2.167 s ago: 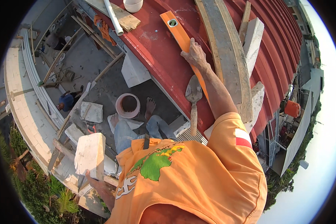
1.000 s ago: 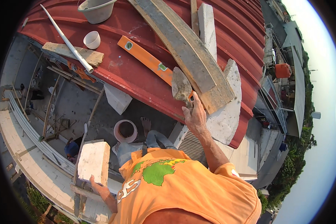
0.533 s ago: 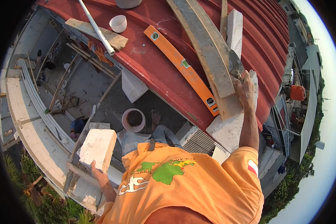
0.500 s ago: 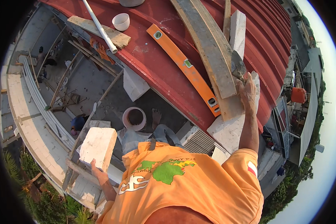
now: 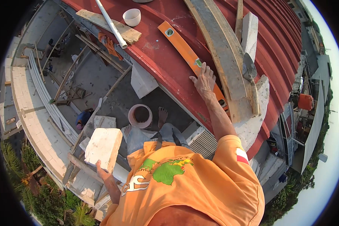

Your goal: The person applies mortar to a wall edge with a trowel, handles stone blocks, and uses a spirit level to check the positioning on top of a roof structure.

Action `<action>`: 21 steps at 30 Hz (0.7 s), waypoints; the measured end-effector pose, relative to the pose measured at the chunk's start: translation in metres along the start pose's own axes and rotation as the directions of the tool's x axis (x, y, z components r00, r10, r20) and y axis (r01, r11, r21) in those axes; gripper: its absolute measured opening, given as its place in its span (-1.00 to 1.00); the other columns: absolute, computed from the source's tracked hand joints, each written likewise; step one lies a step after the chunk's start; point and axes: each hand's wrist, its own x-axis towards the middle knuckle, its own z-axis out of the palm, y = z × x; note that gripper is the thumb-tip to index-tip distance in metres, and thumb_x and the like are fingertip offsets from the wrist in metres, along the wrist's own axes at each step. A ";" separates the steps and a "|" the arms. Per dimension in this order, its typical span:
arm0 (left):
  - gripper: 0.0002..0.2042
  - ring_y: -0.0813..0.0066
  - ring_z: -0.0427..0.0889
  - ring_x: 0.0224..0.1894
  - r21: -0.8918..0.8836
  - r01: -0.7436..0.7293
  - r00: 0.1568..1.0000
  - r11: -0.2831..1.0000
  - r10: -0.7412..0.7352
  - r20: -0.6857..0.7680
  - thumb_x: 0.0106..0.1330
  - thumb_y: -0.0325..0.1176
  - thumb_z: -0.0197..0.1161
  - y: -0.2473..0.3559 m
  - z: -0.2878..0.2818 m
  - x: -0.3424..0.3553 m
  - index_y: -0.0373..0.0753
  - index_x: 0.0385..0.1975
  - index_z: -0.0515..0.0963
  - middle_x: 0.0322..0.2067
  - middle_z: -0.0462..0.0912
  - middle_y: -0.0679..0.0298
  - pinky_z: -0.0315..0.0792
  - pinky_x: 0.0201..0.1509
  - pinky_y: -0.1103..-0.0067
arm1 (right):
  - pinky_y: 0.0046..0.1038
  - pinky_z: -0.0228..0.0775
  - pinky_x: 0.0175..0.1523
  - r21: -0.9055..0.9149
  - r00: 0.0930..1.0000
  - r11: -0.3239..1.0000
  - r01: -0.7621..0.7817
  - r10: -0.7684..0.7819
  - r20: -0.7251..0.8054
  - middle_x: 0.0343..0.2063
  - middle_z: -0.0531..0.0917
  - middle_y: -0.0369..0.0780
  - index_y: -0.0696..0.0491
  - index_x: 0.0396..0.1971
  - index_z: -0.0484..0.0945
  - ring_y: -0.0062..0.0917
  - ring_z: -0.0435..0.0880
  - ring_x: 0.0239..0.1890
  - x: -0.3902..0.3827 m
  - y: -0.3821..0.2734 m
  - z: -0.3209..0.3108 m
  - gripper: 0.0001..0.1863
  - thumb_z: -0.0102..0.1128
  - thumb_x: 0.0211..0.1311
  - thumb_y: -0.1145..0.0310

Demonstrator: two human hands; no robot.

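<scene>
A white lightweight building block [image 5: 103, 148] is in my left hand [image 5: 104, 174], whose fingers grip its lower edge. My right hand [image 5: 205, 82] is open with fingers apart, over the orange spirit level [image 5: 180, 46] that lies on the red metal roof; whether it touches the level I cannot tell. Right of that hand a pointing trowel [image 5: 249, 68] rests across the boards, its wooden handle toward me. The two long wooden boards [image 5: 226, 51] lie side by side, partly over a pale slab [image 5: 248, 132].
On the roof [image 5: 154, 49] lie a white bowl [image 5: 132, 17], a white pipe [image 5: 113, 26] and a short plank [image 5: 98, 22]. A pink bucket [image 5: 130, 116] stands by my bare feet. Left, beyond a pole railing, the drop shows a lower floor and a person [image 5: 83, 119].
My right hand has let go of the trowel, leaving it on the boards, and has moved left to the spirit level. The block stays in my left hand. The view has shifted slightly.
</scene>
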 end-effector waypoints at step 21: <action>-0.46 0.24 0.55 0.00 0.070 -0.154 0.988 0.986 0.155 -0.008 0.10 -0.14 0.27 0.044 0.063 -0.038 -0.30 0.06 0.47 -0.03 0.57 0.20 0.39 0.08 0.38 | -0.15 0.21 0.11 0.157 0.971 0.959 0.235 -0.223 -0.090 -0.02 0.46 -0.09 0.22 0.23 0.24 -0.24 0.41 0.06 -0.050 -0.023 0.016 -0.19 0.35 0.09 0.07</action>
